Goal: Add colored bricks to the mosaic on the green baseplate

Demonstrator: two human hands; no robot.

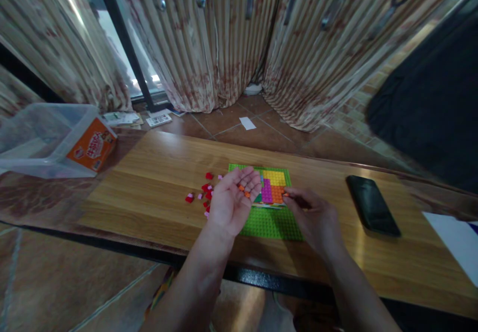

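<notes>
An orange label [93, 144] on the clear plastic box [37, 163] carries white characters, too blurred for reading. Print on the papers [159, 119] near it is too small. The left hand [230, 201] is palm up, its fingers loosely cupped around small orange bricks [242, 188], and it hides part of the green baseplate [272, 224]. The right hand [317, 217] pinches a small orange piece [286, 194] at the plate's orange section. Red and pink bricks [189, 199] lie left; a dark phone [372, 205] lies right.
</notes>
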